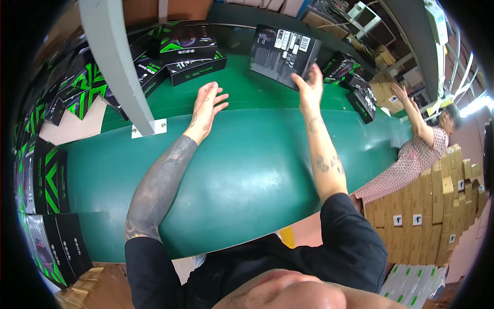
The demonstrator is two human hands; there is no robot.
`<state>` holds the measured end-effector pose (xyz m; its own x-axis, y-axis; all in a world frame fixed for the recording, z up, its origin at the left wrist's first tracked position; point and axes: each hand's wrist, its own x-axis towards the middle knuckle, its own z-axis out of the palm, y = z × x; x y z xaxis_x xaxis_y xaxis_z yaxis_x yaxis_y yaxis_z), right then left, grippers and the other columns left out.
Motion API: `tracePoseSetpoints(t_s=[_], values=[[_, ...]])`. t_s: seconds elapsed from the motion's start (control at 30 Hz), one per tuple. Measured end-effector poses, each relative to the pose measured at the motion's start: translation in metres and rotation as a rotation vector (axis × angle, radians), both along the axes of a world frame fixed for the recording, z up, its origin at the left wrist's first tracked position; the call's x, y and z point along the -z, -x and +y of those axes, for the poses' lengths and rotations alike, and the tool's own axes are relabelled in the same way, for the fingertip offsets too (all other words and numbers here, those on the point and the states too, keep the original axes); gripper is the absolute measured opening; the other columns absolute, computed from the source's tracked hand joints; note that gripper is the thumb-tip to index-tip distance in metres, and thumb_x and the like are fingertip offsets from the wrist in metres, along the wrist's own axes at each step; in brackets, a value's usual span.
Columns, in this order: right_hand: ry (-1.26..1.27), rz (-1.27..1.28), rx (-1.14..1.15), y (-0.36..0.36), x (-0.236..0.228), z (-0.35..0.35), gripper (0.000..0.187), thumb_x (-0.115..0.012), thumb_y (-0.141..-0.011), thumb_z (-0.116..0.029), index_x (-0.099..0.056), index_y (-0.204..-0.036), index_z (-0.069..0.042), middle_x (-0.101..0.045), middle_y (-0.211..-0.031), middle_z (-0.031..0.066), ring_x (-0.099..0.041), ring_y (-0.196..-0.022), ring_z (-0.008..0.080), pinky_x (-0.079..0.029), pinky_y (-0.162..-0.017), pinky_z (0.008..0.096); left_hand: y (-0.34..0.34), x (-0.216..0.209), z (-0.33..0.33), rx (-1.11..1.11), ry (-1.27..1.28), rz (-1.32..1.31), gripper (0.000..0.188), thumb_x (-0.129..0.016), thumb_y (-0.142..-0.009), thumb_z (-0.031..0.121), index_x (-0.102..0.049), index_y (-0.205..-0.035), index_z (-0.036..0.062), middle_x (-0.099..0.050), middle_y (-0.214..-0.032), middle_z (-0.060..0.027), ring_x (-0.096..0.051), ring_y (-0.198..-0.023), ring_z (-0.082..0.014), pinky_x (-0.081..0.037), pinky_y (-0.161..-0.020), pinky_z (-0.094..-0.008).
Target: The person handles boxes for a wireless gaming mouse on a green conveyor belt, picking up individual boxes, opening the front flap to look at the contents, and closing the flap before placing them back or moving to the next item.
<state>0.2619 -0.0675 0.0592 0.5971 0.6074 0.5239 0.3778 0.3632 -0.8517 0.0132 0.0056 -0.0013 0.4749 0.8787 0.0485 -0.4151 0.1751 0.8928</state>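
Note:
My left hand [208, 107] is held over the green work surface [231, 170], empty, fingers apart. In front of it is a black box with green markings [198, 71], with another such box [188, 38] on top. My right hand [310, 90] reaches forward with thumb and fingers spread at the lower right corner of a dark box [280, 55]. That box's printed back, with white label patches, faces me. Thumb and fingertips overlap its edge in the picture; whether they touch it I cannot tell.
A grey metal post [116, 62] rises at the left. Black-and-green boxes [49, 177] line the left side; more boxes [363, 103] lie at the right. Another person [411, 149] works at the far right, a hand by a brown carton [387, 97]. Behind are stacked cartons [427, 206].

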Motion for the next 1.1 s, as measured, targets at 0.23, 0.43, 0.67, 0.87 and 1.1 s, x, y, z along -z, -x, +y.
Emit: tracePoseSetpoints(t_s=[0.23,0.43,0.67,0.87,1.1], values=[[0.311,-0.883,-0.283,0.072,-0.04,-0.1,0.064,-0.072,-0.067,-0.038,-0.052,-0.122,-0.011,-0.039,-0.133,0.0211,-0.038,-0.123,0.0363,-0.032,-0.1,0.0477,0.016,-0.016,-0.003,0.215,0.259,-0.432,0.085,-0.04,-0.08,0.069,-0.026,-0.139,0.0086,-0.037,-0.134,-0.0161,-0.041,-0.12,-0.0277,-0.032,-0.101,-0.0424],[0.454,-0.008,-0.319,0.074,-0.005,-0.075,0.07,-0.068,-0.078,-0.034,-0.038,-0.132,-0.003,-0.036,-0.137,0.0166,-0.042,-0.121,0.0267,-0.035,-0.1,0.0342,0.004,-0.016,-0.01,0.243,-0.006,-0.09,0.043,-0.058,-0.083,0.024,-0.05,-0.121,0.0062,-0.057,-0.107,-0.0064,-0.048,-0.103,-0.0142,-0.038,-0.088,-0.0279],[0.313,0.639,-0.519,0.089,0.024,-0.077,0.053,-0.054,-0.09,-0.021,-0.032,-0.138,-0.01,-0.052,-0.118,0.0089,-0.054,-0.101,0.0143,-0.047,-0.083,0.0273,0.011,-0.009,0.01,-0.148,-0.396,0.26,0.024,-0.054,-0.09,0.023,-0.066,-0.094,0.0021,-0.06,-0.097,-0.0041,-0.054,-0.091,-0.0119,-0.041,-0.082,-0.0237],[0.106,0.497,-0.492,0.096,0.023,-0.081,0.059,-0.033,-0.096,-0.043,-0.02,-0.14,-0.006,-0.047,-0.125,0.0132,-0.049,-0.11,0.0174,-0.041,-0.093,0.03,0.012,-0.063,-0.008,-0.249,-0.95,0.608,0.031,-0.063,-0.083,0.032,-0.063,-0.106,0.0102,-0.056,-0.108,-0.0114,-0.053,-0.1,-0.0219,-0.042,-0.087,-0.032],[-0.042,0.398,-0.552,0.108,0.018,-0.086,0.081,-0.024,-0.086,-0.065,-0.011,-0.142,-0.008,-0.032,-0.138,0.0127,-0.036,-0.125,0.0247,-0.03,-0.104,0.0381,0.017,-0.075,-0.019,-0.073,-1.033,-0.06,0.049,-0.04,-0.09,0.051,-0.061,-0.109,0.0108,-0.05,-0.12,-0.0134,-0.046,-0.111,-0.0273,-0.033,-0.099,-0.0412]])
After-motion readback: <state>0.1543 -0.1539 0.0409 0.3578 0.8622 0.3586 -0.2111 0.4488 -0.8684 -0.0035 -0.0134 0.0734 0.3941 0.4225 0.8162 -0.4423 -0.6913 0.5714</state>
